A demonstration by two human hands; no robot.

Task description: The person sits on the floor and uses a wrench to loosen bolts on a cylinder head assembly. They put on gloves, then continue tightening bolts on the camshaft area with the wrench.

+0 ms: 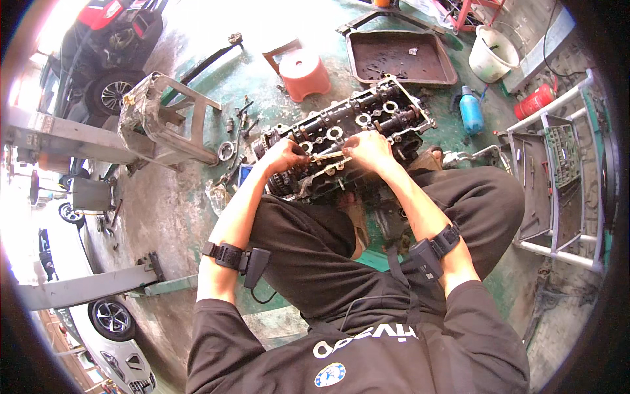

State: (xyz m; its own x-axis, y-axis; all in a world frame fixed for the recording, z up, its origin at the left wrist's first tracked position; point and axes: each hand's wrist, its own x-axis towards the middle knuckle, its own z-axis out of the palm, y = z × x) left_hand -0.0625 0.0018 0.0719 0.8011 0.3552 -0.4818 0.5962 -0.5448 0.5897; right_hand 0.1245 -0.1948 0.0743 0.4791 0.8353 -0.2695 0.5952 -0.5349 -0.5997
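A dark metal engine cylinder head (351,108) with round openings and shafts lies in front of my crossed legs. My left hand (287,156) is at its near left, fingers closed on a slim, light metal piece (326,157) that spans toward my right hand (367,150). My right hand is closed at the other end of that piece, over the middle of the near side of the cylinder head. Whether the piece is a tool or a fitted part I cannot tell. My fingertips are partly hidden.
A pink stool (304,79), rusty tray (354,52), white bucket (485,56) and blue spray bottle (472,111) stand beyond. A metal step frame (170,115) and scattered tools (226,151) are left; a white rack (558,253) is right. Cars (108,52) stand along the left.
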